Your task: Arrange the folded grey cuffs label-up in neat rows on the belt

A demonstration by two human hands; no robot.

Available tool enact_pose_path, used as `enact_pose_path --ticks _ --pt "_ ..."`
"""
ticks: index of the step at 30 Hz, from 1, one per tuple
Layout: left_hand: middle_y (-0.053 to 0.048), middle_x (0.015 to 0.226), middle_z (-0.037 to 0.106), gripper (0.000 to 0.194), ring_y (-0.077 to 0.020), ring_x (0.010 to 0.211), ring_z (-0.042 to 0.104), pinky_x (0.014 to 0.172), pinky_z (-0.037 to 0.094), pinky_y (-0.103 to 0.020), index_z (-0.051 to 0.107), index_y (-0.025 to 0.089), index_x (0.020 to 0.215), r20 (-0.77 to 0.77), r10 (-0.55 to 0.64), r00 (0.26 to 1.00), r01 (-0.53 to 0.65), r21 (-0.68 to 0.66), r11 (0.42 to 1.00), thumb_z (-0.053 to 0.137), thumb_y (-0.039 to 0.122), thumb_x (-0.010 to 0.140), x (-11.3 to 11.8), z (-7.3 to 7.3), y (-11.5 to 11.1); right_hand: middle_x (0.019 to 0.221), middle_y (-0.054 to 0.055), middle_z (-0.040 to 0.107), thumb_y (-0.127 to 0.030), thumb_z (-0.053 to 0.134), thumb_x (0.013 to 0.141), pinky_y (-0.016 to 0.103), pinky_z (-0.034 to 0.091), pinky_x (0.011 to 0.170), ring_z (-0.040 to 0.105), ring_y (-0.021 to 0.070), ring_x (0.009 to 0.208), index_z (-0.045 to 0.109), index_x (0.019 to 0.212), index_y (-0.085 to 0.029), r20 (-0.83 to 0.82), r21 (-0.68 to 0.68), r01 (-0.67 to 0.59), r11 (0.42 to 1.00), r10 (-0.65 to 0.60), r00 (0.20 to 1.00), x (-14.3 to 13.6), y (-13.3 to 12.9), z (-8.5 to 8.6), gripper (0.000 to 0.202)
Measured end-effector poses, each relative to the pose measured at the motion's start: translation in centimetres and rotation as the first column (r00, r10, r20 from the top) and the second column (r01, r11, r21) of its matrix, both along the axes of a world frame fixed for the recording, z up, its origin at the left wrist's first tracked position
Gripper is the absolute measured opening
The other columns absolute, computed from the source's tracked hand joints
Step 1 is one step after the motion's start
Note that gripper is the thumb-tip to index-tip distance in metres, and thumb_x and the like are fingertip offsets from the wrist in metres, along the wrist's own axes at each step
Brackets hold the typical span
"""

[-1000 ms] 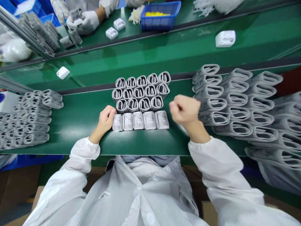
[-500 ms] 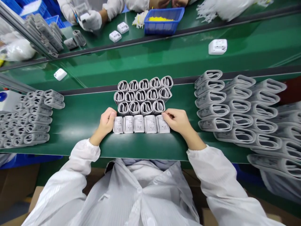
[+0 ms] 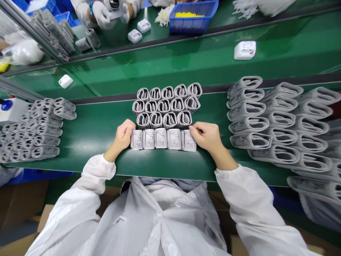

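A front row of several folded paper bundles (image 3: pixel 161 138) lies printed side up on the green work surface. My left hand (image 3: pixel 124 134) is closed at the row's left end, its thumb and fingers pressed on the outer bundle. At the right end, my right hand (image 3: pixel 205 135) pinches the edge of the last bundle. Directly behind the row, several rolled paper bundles (image 3: pixel 163 106) are packed in three rows, their coiled ends facing up.
More rolled bundles are stacked at the left (image 3: pixel 45 131) and at the right (image 3: pixel 282 121). White sockets (image 3: pixel 245 50) sit on the belt beyond. Across it, a co-worker's gloved hands (image 3: pixel 105 16) hold something near a blue bin (image 3: pixel 191 25).
The view has shifted slightly, moving the bundles and my hands a little right in the picture. Both hands keep their places at the row's ends. The co-worker's gloved hands have moved.
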State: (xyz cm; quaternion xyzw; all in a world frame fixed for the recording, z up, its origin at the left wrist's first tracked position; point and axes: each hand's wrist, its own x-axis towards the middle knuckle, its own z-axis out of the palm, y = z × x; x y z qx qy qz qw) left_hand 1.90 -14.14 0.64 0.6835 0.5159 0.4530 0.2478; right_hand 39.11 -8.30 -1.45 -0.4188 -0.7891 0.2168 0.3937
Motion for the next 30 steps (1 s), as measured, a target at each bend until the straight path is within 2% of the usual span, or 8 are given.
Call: enact_pose_path --ticks 7,14,19,23,30 --pt "-0.006 0.076 0.065 0.062 -0.0223 0.075 0.061 0.075 0.052 -0.043 0.058 0.026 0.075 -0.009 0.017 1.0 -0.017 0.009 1.0 0.04 0.07 0.114 0.06 0.06 -0.14 0.052 -0.003 0.039 -0.033 0.061 0.101 0.036 0.032 0.055 0.039 0.0157 0.049 0.046 0.064 -0.026 0.01 -0.017 -0.003 1.0 0.003 1.0 0.16 -0.08 -0.01 0.041" --pt "-0.007 0.076 0.065 0.061 -0.0226 0.075 0.061 0.074 0.052 -0.043 0.058 0.026 0.075 -0.02 0.013 1.0 -0.012 0.033 0.999 0.04 0.067 0.115 0.12 0.19 -0.21 0.055 -0.003 0.038 -0.029 0.054 0.105 0.037 0.031 0.056 0.038 0.0151 0.05 0.037 0.065 -0.026 -0.003 0.008 -0.039 0.999 0.039 0.999 0.31 -0.13 0.41 0.044" --pt "-0.006 0.076 0.065 0.058 -0.0215 0.074 0.061 0.073 0.05 -0.042 0.059 0.025 0.075 -0.01 0.005 1.0 -0.004 0.065 0.998 0.043 0.064 0.115 0.17 0.14 -0.18 0.055 -0.003 0.038 -0.03 0.053 0.106 0.038 0.033 0.058 0.038 0.0153 0.05 0.036 0.064 -0.026 0.001 0.008 -0.033 0.999 0.033 0.999 0.35 -0.15 0.28 0.045" --pt "-0.006 0.075 0.065 0.061 -0.022 0.074 0.061 0.073 0.051 -0.042 0.058 0.025 0.074 -0.034 0.025 0.999 -0.024 0.043 0.999 0.041 0.067 0.115 0.17 0.15 -0.15 0.055 -0.003 0.036 -0.031 0.053 0.106 0.038 0.032 0.058 0.037 0.0157 0.051 0.036 0.065 -0.027 0.015 0.004 -0.027 1.0 0.027 1.0 0.34 -0.15 0.28 0.044" --pt "-0.005 0.076 0.065 0.052 -0.0199 0.074 0.06 0.072 0.048 -0.04 0.06 0.024 0.077 -0.022 -0.022 1.0 0.024 0.119 0.993 0.046 0.053 0.117 -0.16 -0.01 0.1 0.056 -0.003 0.036 -0.027 0.053 0.106 0.038 0.031 0.058 0.036 0.0153 0.052 0.032 0.066 -0.027 0.009 0.061 -0.044 0.997 0.044 0.999 0.39 -0.09 0.18 0.045"
